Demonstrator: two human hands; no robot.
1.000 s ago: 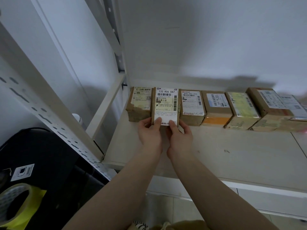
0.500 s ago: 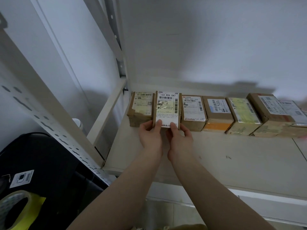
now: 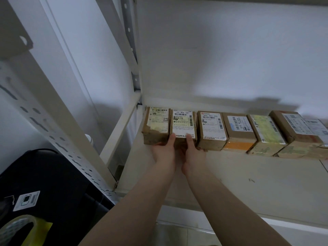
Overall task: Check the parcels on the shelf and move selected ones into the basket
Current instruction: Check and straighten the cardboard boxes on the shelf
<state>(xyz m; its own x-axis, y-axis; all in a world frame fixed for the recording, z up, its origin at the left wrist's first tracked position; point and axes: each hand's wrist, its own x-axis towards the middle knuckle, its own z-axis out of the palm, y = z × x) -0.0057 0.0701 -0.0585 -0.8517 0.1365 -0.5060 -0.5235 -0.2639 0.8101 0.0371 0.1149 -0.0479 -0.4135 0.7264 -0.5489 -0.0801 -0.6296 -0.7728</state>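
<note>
— Head view: which step is this?
— Checking, I'd say. Both hands are on the second parcel (image 3: 182, 126) from the left in the row on the shelf (image 3: 248, 183). The left hand (image 3: 164, 154) and right hand (image 3: 192, 156) pinch its near end, thumbs on the label, fingers hidden underneath.
— Is it in line with the others?
— Yes, between its neighbours, label up.
— And next?
— Judging it chosen, draw it straight out, clear of both neighbours. No basket is in sight.
</note>
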